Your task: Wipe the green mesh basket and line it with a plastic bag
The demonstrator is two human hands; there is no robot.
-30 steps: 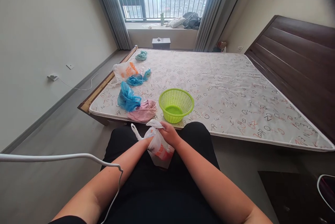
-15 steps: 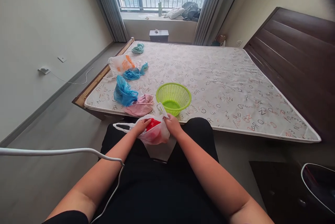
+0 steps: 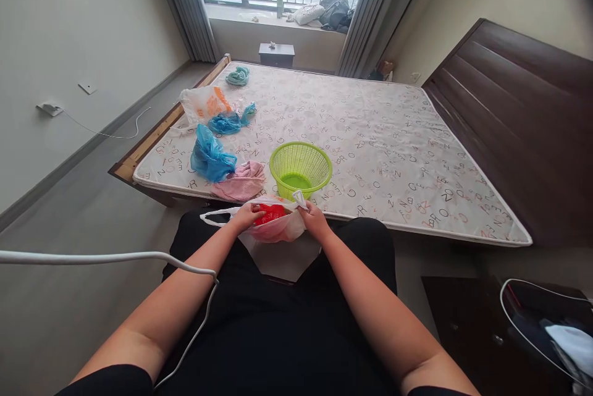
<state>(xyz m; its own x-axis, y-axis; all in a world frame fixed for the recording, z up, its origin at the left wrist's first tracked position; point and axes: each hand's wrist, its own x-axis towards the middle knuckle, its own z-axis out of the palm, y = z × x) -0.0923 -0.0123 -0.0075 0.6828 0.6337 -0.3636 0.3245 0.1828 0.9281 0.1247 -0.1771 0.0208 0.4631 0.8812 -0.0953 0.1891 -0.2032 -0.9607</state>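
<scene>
Over my lap I hold a white plastic bag (image 3: 278, 233), its mouth spread so that a red plastic bag (image 3: 270, 214) shows inside. My left hand (image 3: 246, 217) is closed at the left side of the opening, by the red bag; its fingertips are partly hidden. One loop handle sticks out to the left of it. My right hand (image 3: 313, 219) pinches the right edge of the white bag near the other handle. Just beyond the bag, a green plastic basket (image 3: 301, 170) stands upright on the mattress, with nothing visible in it.
On the mattress (image 3: 393, 155) lie a pink cloth (image 3: 241, 181), blue plastic bags (image 3: 210, 155), a white bag with orange print (image 3: 204, 104) and a teal cloth (image 3: 238, 76). A white cable (image 3: 115, 258) crosses my left forearm. A dark headboard (image 3: 519, 99) rises at right.
The white bag's mouth is spread wider, and more of the red bag shows. My right hand has moved slightly right with its edge. The camera view has shifted a little.
</scene>
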